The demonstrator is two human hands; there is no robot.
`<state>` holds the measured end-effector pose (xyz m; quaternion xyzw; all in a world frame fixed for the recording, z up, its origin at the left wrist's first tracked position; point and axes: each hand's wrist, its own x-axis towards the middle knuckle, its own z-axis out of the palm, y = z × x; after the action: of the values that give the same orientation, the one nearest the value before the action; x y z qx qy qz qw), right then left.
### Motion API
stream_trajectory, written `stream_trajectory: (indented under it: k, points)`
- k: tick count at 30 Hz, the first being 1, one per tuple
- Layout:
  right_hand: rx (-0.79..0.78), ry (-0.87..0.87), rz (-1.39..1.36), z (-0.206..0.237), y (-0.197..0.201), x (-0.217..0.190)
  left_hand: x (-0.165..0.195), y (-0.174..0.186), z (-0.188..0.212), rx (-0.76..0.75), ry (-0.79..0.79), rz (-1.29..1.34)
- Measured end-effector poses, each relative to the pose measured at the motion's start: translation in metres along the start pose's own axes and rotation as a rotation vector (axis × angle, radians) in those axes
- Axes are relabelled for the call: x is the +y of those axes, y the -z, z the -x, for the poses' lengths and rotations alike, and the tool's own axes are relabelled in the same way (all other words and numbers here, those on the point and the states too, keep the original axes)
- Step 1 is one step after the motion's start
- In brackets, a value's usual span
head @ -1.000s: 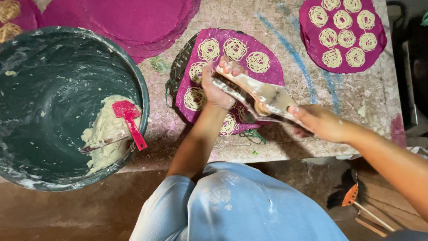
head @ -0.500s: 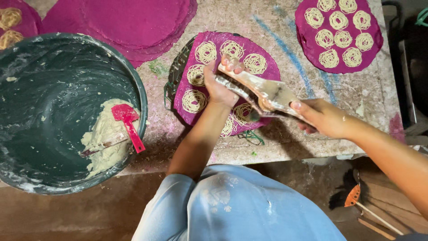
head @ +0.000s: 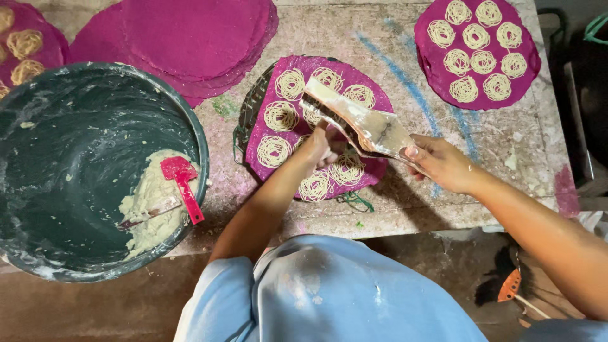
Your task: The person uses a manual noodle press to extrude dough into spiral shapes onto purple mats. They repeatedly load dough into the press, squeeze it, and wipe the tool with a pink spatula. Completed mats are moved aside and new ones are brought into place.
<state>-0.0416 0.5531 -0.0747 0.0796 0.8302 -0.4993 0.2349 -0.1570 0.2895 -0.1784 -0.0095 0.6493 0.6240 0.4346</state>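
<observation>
Far left mat: a magenta round mat (head: 25,44) at the far-left corner, cut by the frame edge, with pale noodle coils on it.
Basin: a big dark green basin (head: 76,126) at the near left, its inner wall smeared with white.
Dough: a pale lump of dough (head: 149,206) lies against the basin's right wall.
Scraper: a red scraper (head: 182,183) rests on the dough, handle leaning on the rim.
Mat stack: bare magenta mats (head: 196,38) piled far of the basin.
Table: a worn, stained tabletop (head: 405,202) with blue streaks.
Middle mat: a magenta mat (head: 272,130) at the centre, on a dark wire rack, carrying noodle coils (head: 280,116).
Left hand: the left hand (head: 316,149) is closed low on the press, over the near part of this mat.
Press: a dough-smeared metal noodle press (head: 361,123), tilted, above the middle mat, between both hands.
Right hand: the right hand (head: 440,163) is wrapped around the press's right end, fingers curled tight.
Far right mat: a magenta mat (head: 430,57) full of coils, well apart at the far right.
</observation>
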Motion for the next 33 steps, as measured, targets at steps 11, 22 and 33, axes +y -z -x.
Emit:
stream_trajectory:
  k: [11,22,33]
  points:
    - [-0.160,-0.039,-0.055,-0.005,0.023,0.012,0.050,0.011,0.022,0.075,-0.276,0.521]
    - [0.039,-0.158,0.295,-0.061,0.015,-0.043,0.089,0.030,-0.063,-0.511,-0.750,1.450]
    - [0.144,-0.119,0.419,-0.072,0.027,-0.056,0.099,0.028,-0.080,-0.325,-0.733,1.437]
